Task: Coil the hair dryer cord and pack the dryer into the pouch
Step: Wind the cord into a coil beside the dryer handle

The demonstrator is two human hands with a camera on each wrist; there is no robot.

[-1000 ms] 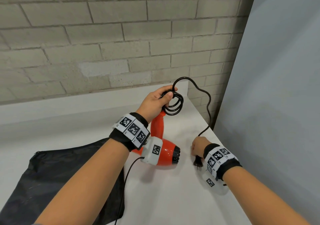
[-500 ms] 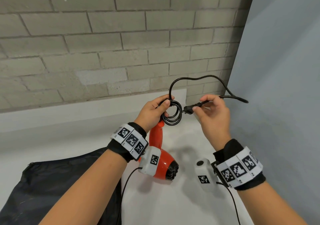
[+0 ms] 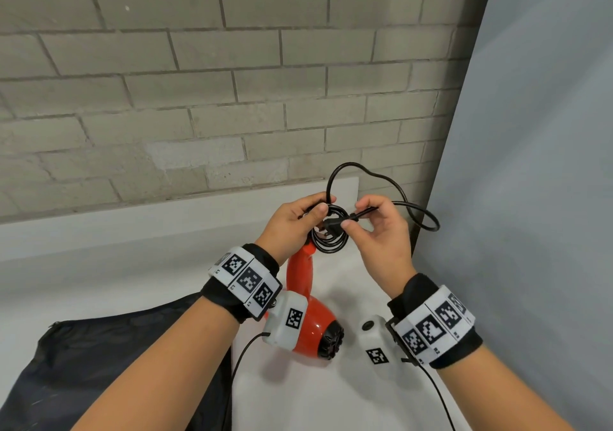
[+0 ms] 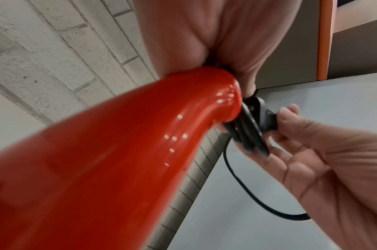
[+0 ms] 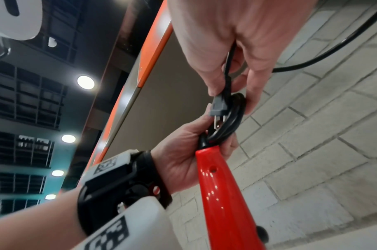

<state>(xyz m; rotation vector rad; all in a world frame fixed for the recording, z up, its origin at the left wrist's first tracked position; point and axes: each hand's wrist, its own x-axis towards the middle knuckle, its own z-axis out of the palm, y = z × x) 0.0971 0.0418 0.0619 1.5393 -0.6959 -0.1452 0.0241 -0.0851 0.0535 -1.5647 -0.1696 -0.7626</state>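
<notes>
The red hair dryer [image 3: 311, 324] hangs nozzle-down above the white table, its handle [image 5: 219, 186] pointing up. My left hand [image 3: 292, 221] grips the top of the handle together with the coiled black cord [image 3: 331, 241]. My right hand [image 3: 378, 231] pinches the cord just behind the black plug [image 3: 335, 226], holding the plug [image 5: 218, 106] against the coil [image 5: 232, 118]. One loose loop of cord [image 3: 414, 215] arcs up and to the right. The black pouch [image 3: 99, 357] lies flat at the lower left of the table.
A grey brick wall [image 3: 199, 82] stands behind the white table [image 3: 315, 397]. A pale grey panel [image 3: 530, 198] closes off the right side. A thin black cable [image 3: 245, 354] runs from the wrist camera beside the pouch.
My right hand rose from the table with the plug and brought it left against the coil held by my left hand. The loose loop of cord has shortened.
</notes>
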